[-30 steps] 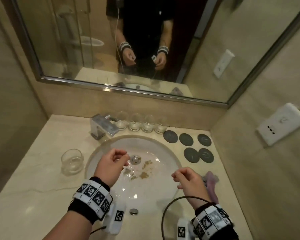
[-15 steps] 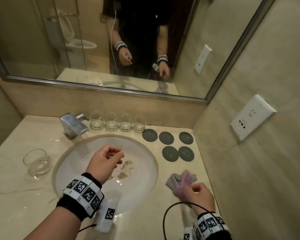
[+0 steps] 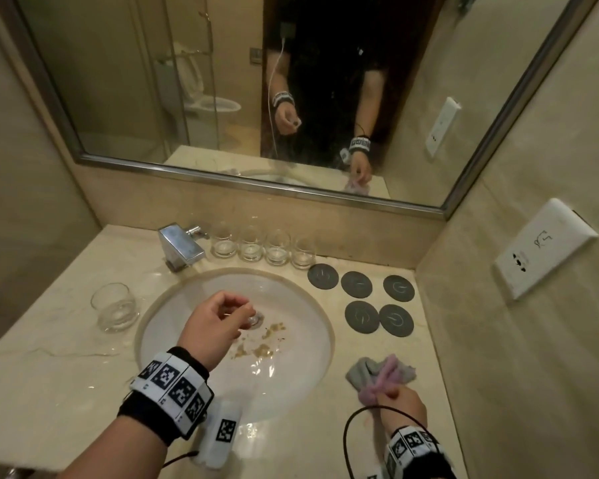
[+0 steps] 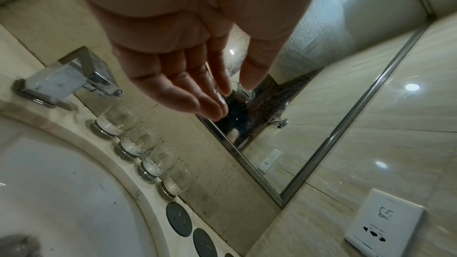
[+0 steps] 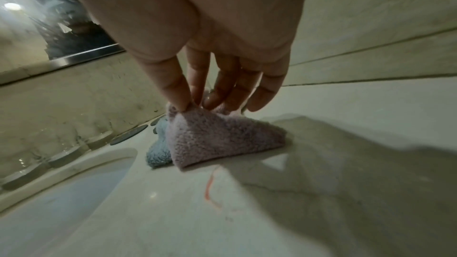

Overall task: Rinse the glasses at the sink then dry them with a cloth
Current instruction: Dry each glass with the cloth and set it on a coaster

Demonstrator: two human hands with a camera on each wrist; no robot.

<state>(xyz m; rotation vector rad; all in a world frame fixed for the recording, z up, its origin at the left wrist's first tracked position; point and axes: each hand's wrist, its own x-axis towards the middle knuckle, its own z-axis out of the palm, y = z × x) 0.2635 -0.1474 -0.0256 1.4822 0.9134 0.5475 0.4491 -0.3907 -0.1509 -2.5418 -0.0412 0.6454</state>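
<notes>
One clear glass [image 3: 115,307] stands on the counter left of the white sink [image 3: 291,382]. Several more glasses [image 3: 263,248] [image 4: 128,148] line the back wall beside the tap [image 3: 180,247]. My left hand [image 3: 218,323] [image 4: 222,93] hovers over the drain, fingers loosely curled and wet, holding nothing. A pink and grey cloth [image 3: 382,375] [image 5: 217,138] lies on the counter right of the sink. My right hand [image 3: 400,399] [image 5: 195,103] pinches its near pink edge between thumb and fingers and has drawn that edge up.
Several round dark coasters [image 3: 360,285] lie on the counter right of the glasses. Brown bits [image 3: 260,350] sit in the basin near the drain. A mirror [image 3: 222,81] hangs above, a wall socket [image 3: 543,247] at the right. The side wall stands close to the cloth.
My right hand has gone from above the basin's right rim to the cloth and taken hold of it. The left hand stays over the drain. The view swung right, then back left.
</notes>
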